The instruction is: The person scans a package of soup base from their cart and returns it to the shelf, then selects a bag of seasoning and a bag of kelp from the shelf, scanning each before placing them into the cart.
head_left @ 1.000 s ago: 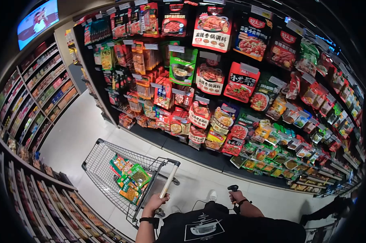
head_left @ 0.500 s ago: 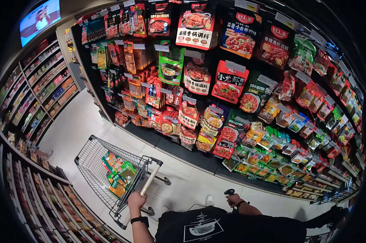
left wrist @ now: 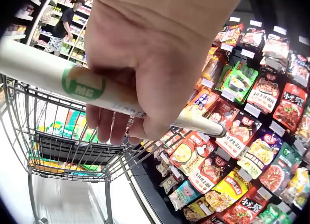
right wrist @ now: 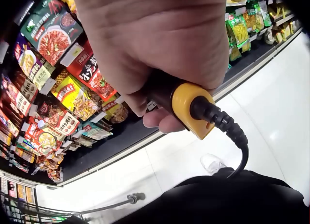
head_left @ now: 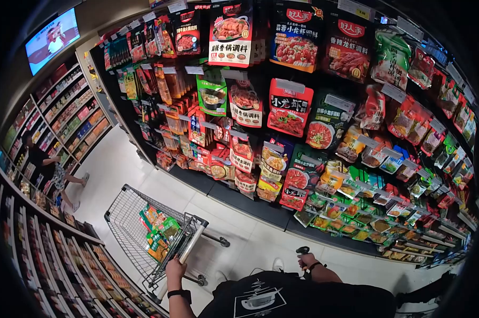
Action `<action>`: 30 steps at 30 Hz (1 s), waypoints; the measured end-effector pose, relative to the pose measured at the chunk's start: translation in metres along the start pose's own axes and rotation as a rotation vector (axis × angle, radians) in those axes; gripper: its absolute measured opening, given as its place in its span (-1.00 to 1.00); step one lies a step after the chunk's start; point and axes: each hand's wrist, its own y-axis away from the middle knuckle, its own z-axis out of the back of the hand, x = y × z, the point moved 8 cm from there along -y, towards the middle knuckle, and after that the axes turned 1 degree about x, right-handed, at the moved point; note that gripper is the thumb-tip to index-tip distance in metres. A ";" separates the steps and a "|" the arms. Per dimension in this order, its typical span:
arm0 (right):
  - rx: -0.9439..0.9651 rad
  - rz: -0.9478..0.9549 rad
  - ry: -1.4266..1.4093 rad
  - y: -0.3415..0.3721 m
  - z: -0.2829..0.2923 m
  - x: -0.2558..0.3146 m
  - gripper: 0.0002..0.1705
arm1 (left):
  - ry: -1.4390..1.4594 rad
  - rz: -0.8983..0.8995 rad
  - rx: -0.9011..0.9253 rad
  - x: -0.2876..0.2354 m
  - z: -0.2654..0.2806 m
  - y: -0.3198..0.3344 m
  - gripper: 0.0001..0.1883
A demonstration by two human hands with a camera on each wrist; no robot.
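Observation:
My left hand [head_left: 176, 269] grips the pale handlebar [left wrist: 43, 67] of a wire shopping cart [head_left: 124, 212]; in the left wrist view the fingers [left wrist: 104, 125] hang curled over the bar. Several green and orange packets [head_left: 157, 230] lie in the cart's basket. On the other side of my body, my right hand [head_left: 308, 261] holds a black corded handheld scanner [head_left: 302, 250] by its grip. The right wrist view shows the yellow butt [right wrist: 191, 105] of that grip with a black cable [right wrist: 242, 149] running down from it. The scanner's head is hidden there behind the hand.
A tall rack of hanging seasoning pouches [head_left: 287, 108] runs along the front and right, above a dark base ledge [head_left: 239, 199]. Packed shelves [head_left: 64, 265] line the left side. A person [head_left: 51, 169] is in the aisle at far left; pale floor [head_left: 93, 159] lies between.
The cart and my left hand have shifted left in the head view, and the handlebar has turned. A person has come into view at far left. My right hand still holds the scanner.

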 end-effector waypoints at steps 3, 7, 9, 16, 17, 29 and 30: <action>0.015 0.016 -0.032 -0.004 0.003 -0.020 -0.73 | 0.028 0.012 0.088 -0.002 -0.001 0.017 -0.52; -0.001 -0.004 -0.009 -0.005 0.002 -0.016 -0.75 | 0.258 0.018 0.284 0.001 -0.018 0.030 -0.53; -0.035 0.005 -0.014 -0.005 0.002 -0.007 -0.73 | 0.167 0.021 0.346 0.017 -0.046 0.021 -0.37; -0.026 0.018 -0.009 0.005 -0.027 0.014 -0.69 | 0.745 0.024 0.678 0.005 -0.067 0.039 -0.54; -0.003 0.014 0.015 0.007 -0.031 0.016 -0.69 | 0.800 0.063 0.717 -0.003 -0.059 0.049 -0.57; -0.013 0.014 0.046 0.002 -0.038 0.013 -0.69 | 0.932 0.097 0.824 0.004 -0.075 0.040 -0.50; -0.012 0.010 0.048 0.001 -0.038 0.011 -0.69 | 0.919 0.091 0.822 -0.002 -0.066 0.041 -0.48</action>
